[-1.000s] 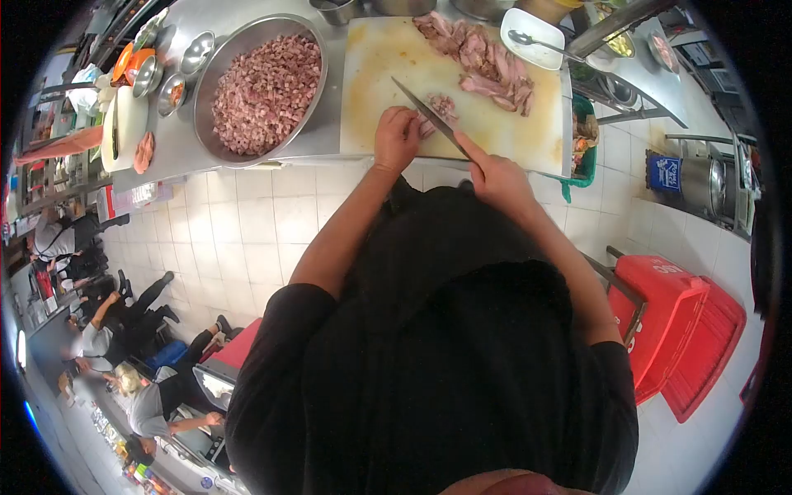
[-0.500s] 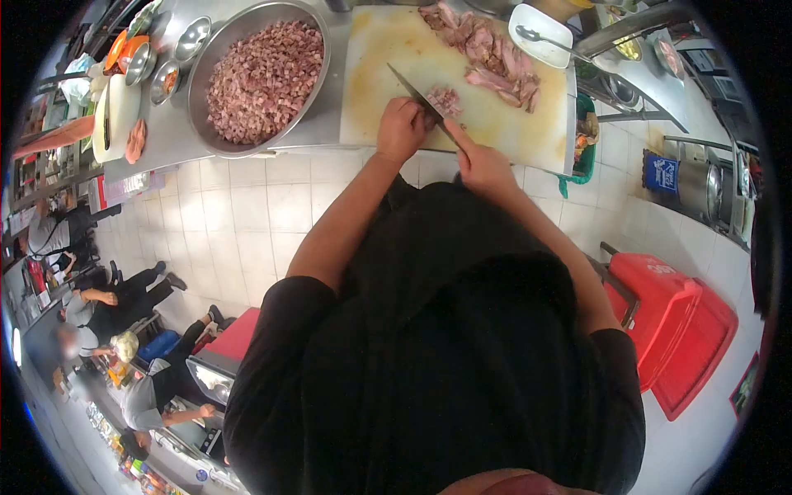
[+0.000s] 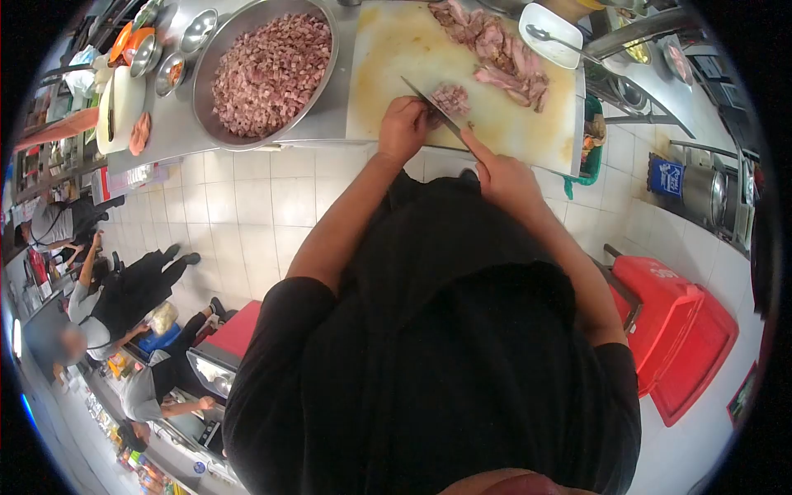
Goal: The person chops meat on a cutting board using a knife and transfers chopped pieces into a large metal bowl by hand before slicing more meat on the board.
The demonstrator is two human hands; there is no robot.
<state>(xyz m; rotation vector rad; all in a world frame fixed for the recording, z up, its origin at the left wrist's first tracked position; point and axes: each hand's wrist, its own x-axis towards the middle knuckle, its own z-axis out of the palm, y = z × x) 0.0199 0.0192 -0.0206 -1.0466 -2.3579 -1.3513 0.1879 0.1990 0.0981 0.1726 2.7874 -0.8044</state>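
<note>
My right hand is wrapped round the handle of a knife, its index finger stretched along toward the blade. The blade slants up and left over the front of a pale, stained cutting board. My left hand is closed, its fingertips curled in beside the blade; whatever they hold is hidden. Just beyond the blade lies a small heap of diced meat. Larger strips of meat are spread at the back right of the board.
Left of the board stands a big steel bowl heaped with diced meat. Small metal bowls and another board with a knife lie farther left. A white dish holds a spoon. Below right is a red bin. Co-workers stand at lower left.
The view has shifted slightly, so the board and bowl appear a little farther right. My right hand and the knife handle have moved slightly right and down. A co-worker at left has moved.
</note>
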